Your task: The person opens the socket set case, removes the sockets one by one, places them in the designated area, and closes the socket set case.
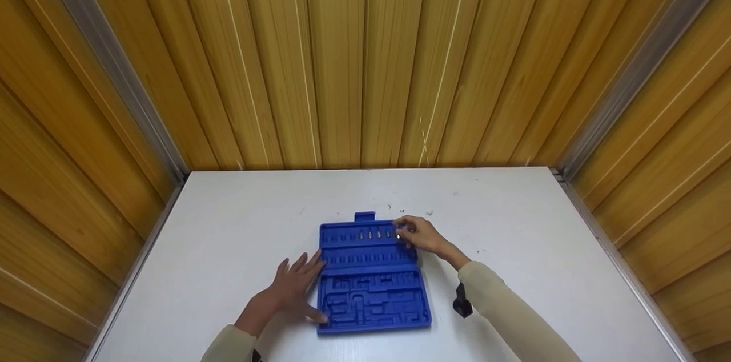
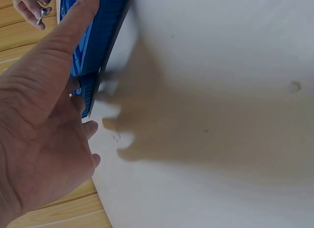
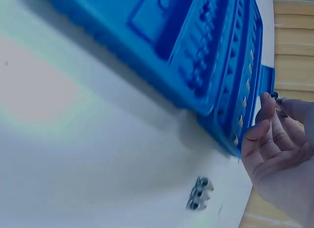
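A blue plastic tool case [image 1: 374, 328] lies unfolded on the table, its moulded slots facing up. Several small metal socket bits [image 1: 378, 233] stand in its far row. At the far right corner my right hand [image 1: 420, 234] pinches another small socket bit [image 2: 43, 14] between thumb and fingertips, just above the case. My left hand [image 1: 294, 282] rests along the case's left side, fingers spread and fairly straight, with the thumb on the near left corner. In the right wrist view, several loose metal pieces [image 3: 198, 193] lie on the table beside the case.
The white table [image 1: 240, 219] runs back to a yellow wood-patterned wall [image 1: 337, 65], with similar panels at both sides. A latch tab [image 1: 364, 216] sticks out from the case's far edge. A black device [image 1: 462, 304] hangs at the right wrist.
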### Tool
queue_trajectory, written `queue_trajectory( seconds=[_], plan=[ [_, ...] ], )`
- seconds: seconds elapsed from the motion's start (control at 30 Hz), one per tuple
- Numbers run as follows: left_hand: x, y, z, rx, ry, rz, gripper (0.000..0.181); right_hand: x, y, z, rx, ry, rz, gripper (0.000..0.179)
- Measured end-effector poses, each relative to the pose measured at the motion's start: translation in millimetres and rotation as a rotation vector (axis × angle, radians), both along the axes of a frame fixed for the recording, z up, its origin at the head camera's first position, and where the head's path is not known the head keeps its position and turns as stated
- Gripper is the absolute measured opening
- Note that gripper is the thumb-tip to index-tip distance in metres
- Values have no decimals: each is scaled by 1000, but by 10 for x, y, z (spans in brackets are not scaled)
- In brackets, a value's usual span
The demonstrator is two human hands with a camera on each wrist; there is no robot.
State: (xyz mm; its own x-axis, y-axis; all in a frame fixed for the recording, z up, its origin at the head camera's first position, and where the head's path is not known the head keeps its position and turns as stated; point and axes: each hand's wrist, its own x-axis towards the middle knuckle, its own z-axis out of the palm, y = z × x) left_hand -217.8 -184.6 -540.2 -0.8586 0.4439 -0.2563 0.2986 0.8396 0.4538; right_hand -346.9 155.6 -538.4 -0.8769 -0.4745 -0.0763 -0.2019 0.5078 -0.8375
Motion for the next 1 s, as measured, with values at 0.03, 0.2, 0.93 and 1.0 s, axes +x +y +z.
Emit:
queue_trajectory(
  seconds=[0.03, 0.2, 0.93, 1.0],
  plan=[
    [6, 0, -7, 2, 1, 0, 125, 0, 40, -7, 6, -9, -15, 32],
    [19, 7, -16, 13, 5, 1, 125, 5, 252, -22, 24, -41, -96, 32],
    [-33, 4, -41, 48, 29, -15, 127, 70, 1060, -28, -26, -105, -96, 46],
    [-23, -23, -39, 50, 28, -3, 127, 65, 1072, -50, -36, -115, -82, 47]
  ],
)
